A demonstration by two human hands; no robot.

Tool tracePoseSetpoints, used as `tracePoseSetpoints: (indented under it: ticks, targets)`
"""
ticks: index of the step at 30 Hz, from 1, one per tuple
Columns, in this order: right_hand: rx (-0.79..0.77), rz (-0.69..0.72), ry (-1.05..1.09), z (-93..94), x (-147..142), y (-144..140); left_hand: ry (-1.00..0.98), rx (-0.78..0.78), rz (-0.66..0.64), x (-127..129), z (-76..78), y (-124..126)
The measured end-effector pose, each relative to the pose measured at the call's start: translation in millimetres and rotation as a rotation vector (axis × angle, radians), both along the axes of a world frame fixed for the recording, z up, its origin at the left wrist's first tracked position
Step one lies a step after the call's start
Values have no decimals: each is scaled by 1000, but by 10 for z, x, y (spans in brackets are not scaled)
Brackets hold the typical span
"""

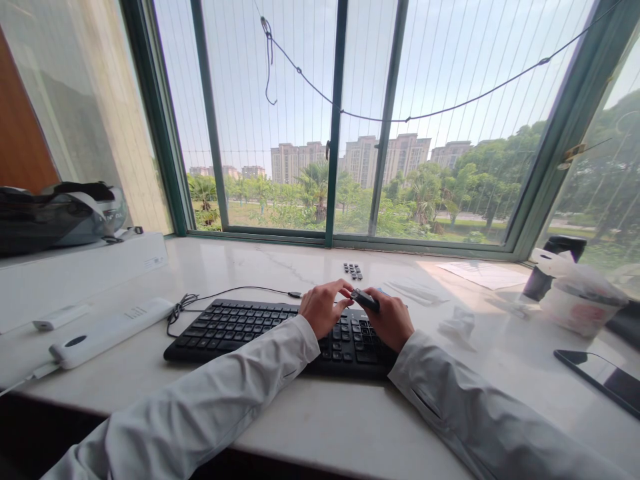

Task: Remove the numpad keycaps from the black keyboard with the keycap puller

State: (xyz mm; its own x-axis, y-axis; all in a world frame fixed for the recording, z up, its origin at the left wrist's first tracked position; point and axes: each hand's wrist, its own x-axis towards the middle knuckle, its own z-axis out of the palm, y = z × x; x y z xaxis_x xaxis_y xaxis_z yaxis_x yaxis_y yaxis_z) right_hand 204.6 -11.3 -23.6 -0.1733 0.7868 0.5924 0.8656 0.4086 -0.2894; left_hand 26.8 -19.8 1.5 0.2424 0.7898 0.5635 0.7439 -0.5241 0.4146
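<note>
Both hands meet over the right end of the keyboard [280, 333]. The right hand [387, 320] pinches a small dark tool [365, 300], partly covered by fingers; what it is cannot be told. The left hand [323, 307] touches its tip, fingers curled. Loose keycaps [353, 271] lie behind. Printing on the white box [75, 270] is too small to read.

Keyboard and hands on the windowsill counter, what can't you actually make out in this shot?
Head view only:
- The small dark object pinched between the left hand and the right hand: too small to identify.
- Right end of the keyboard: hidden under both hands and sleeves.
- The loose keycaps behind it: legends too small to read.
- The phone: cut off by the right edge.
- The bag at left: cut off by the frame edge.
</note>
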Motion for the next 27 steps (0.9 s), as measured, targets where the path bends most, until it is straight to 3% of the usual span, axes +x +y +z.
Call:
tracePoseSetpoints:
  ticks: [27]
  targets:
    - [11, -29, -32, -22, 23, 29, -4, -20, -3, -18, -6, 14]
